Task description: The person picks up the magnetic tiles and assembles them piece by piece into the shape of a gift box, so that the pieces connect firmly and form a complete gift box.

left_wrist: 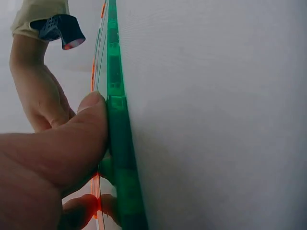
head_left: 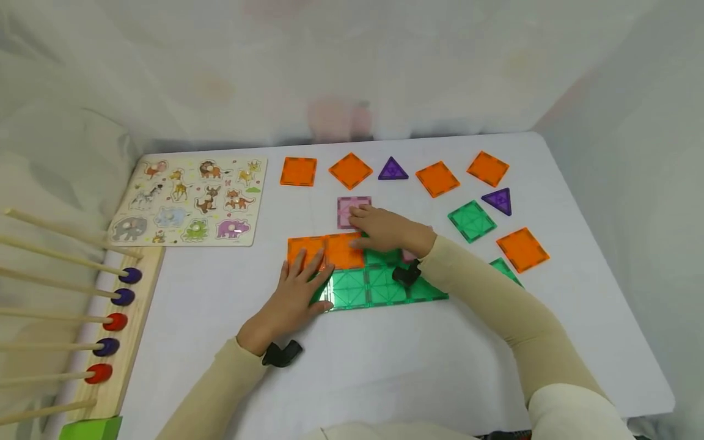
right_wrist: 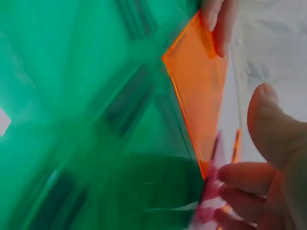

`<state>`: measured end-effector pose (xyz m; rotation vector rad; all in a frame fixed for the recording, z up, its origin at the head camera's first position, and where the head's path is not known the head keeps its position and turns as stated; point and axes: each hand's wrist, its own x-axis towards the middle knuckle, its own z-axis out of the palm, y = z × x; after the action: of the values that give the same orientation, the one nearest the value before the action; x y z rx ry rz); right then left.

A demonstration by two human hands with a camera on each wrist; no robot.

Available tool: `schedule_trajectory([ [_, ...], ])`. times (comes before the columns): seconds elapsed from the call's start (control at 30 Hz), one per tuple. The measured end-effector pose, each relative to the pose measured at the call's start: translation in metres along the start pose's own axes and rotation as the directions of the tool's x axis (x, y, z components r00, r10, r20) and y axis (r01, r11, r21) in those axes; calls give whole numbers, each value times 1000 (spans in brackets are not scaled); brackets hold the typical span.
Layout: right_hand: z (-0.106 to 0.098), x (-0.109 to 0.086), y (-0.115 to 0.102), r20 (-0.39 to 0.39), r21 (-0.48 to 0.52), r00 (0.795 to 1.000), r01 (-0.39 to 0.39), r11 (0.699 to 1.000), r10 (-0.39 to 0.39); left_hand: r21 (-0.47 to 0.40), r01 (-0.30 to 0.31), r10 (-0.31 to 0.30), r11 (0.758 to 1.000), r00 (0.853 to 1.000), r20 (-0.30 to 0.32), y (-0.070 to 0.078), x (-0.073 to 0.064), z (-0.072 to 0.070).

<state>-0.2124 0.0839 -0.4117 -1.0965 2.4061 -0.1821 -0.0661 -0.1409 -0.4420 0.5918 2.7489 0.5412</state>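
Orange magnetic tiles (head_left: 342,258) and green magnetic tiles (head_left: 349,289) lie edge to edge as a flat panel in mid-table. My left hand (head_left: 294,296) rests on the panel's left end, fingers spread over orange and green, thumb by the front edge. A pink tile (head_left: 343,215) lies just behind the orange ones. My right hand (head_left: 387,231) reaches across the panel, its fingers touching the pink tile and its thumb near an orange tile. In the right wrist view the thumb stands apart from the pink tile (right_wrist: 213,177). Part of the panel is hidden under my right forearm.
Behind and to the right lie loose orange squares (head_left: 351,171), purple triangles (head_left: 393,170) and a green square (head_left: 472,220). An animal peg puzzle (head_left: 220,183) sits at back left. A wooden rack (head_left: 134,318) with rods and red and purple beads stands along the left.
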Motion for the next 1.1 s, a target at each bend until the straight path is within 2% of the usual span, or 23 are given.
schedule_trajectory([
  [0.1, 2, 11, -10, 8, -17, 999, 37, 999, -37, -1, 6, -6, 1000, 1000, 4, 1, -1, 0],
  [0.2, 4, 14, -18, 22, -48, 999, 39, 998, -38, 0, 13, -13, 1000, 1000, 12, 1, -1, 2],
  [0.4, 5, 6, -18, -9, -110, 999, -44, 993, 43, 9, 7, -7, 1000, 1000, 2, 1, 1, 2],
  [0.67, 8, 4, -15, -15, -103, 1000, -16, 995, 14, 17, 7, -7, 1000, 1000, -1, 2, 3, -1],
  [0.93, 11, 3, -19, -14, -77, 998, -61, 995, 60, -1, -4, 4, 1000, 1000, -1, 3, 4, -1],
  [1.1, 6, 7, -17, -20, -71, 999, -38, 997, 36, -6, -7, 7, 1000, 1000, -23, 4, 0, -2],
])
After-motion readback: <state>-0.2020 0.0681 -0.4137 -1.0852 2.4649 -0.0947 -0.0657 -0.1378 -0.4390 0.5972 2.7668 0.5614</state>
